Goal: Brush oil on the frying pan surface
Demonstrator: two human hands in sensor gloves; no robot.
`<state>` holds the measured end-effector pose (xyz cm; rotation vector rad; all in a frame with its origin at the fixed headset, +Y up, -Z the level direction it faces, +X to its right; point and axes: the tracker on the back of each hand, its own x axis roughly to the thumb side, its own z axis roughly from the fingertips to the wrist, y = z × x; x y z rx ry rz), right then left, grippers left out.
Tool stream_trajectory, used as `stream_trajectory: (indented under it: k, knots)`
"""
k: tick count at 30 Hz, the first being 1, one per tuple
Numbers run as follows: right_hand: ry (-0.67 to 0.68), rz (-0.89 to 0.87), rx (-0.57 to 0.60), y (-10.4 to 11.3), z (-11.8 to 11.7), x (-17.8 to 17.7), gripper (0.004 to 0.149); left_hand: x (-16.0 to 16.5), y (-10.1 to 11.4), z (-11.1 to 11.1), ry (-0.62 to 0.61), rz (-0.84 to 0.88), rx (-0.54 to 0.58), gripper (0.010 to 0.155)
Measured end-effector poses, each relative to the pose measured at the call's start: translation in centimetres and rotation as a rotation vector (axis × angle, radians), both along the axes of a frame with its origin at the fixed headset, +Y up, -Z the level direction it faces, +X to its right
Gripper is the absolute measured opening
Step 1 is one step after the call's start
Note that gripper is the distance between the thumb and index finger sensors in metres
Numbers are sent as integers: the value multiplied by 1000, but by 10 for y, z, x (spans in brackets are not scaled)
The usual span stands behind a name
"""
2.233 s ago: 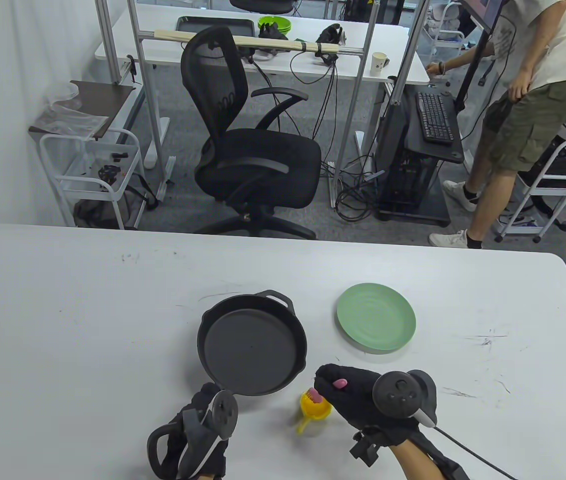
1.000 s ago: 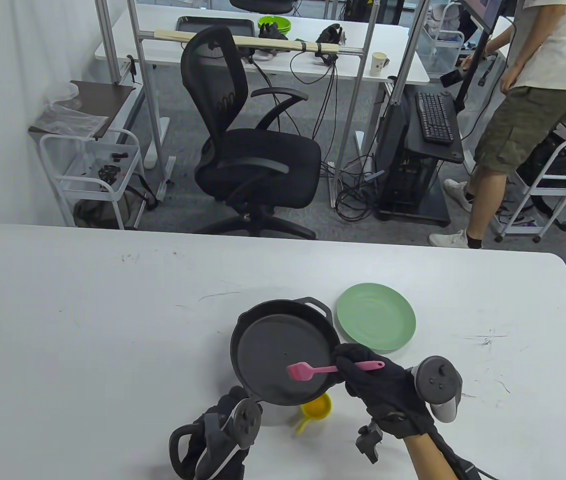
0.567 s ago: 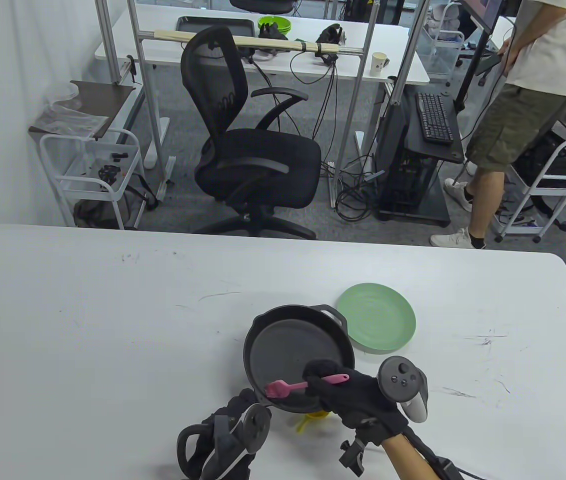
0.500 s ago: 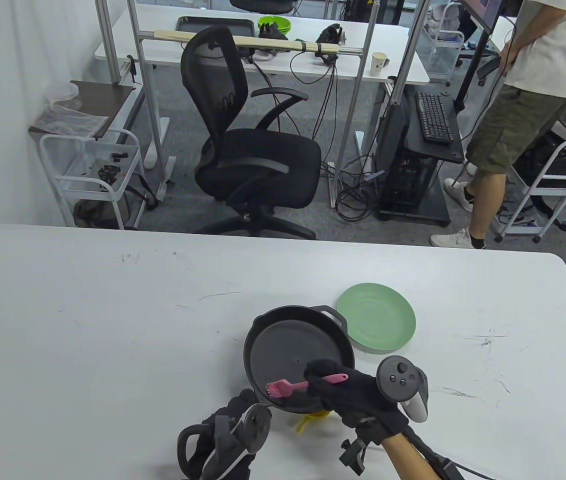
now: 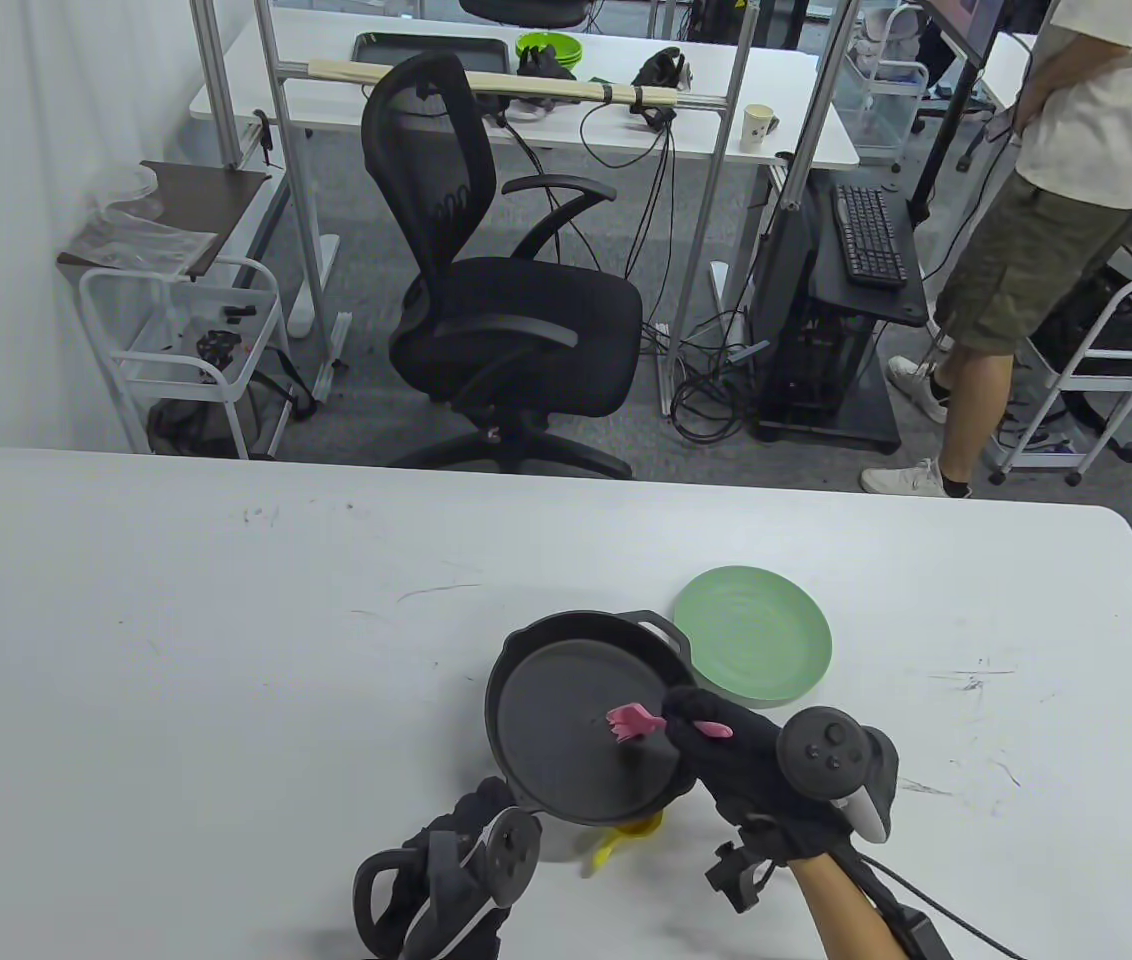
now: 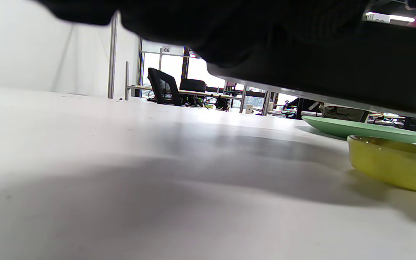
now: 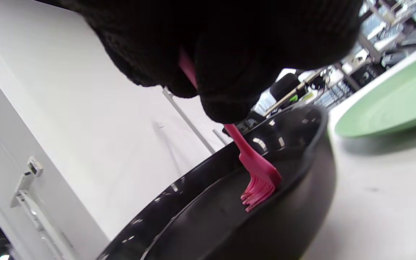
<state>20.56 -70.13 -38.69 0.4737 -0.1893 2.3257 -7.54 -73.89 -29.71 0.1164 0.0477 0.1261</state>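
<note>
The black cast-iron frying pan (image 5: 556, 735) is held tilted above the table; its underside fills the top of the left wrist view (image 6: 338, 65). My left hand (image 5: 471, 815) grips its handle at the near edge, and the handle itself is hidden. My right hand (image 5: 686, 720) pinches a pink silicone brush (image 5: 629, 721) whose bristles touch the pan's inner surface right of centre. The right wrist view shows the brush (image 7: 258, 177) bent against the pan floor (image 7: 208, 224). A small yellow oil bowl (image 5: 631, 832) sits on the table under the pan's near rim.
A green plate (image 5: 754, 648) lies on the table just right of the pan, close to its far loop handle (image 5: 661, 628). The yellow bowl (image 6: 392, 166) and the plate (image 6: 359, 128) also show in the left wrist view. A person stands beyond the table at right.
My right hand has swept the brush from the pan's near left part to right of centre. Before that, the brush came out of the yellow bowl and my left hand lifted the pan rightward over it.
</note>
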Motion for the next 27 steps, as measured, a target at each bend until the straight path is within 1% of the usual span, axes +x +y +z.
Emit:
stream_trajectory:
  k: [6,9,13,16,18,21,27]
  knots:
    - [-30,-13,70,10,4,4,41,-1,1,0,10,-2,0,63]
    - [-66,33,149,14,7,4,41,-3,1,0,12,5,3,63]
    - [-95,143,221,10,7,0,42,-3,1,0,8,8,13,63]
    - [-49,183,205,7,8,-6,43,-2,1,0,9,-15,18,63]
    - [-1,179,174,5,9,-11,43,-2,1,0,4,8,11,63]
    - [89,119,107,3,12,-20,45,-3,2,1,7,6,24,63]
    - [244,35,25,4,19,-37,44,-2,2,0,5,5,13,63]
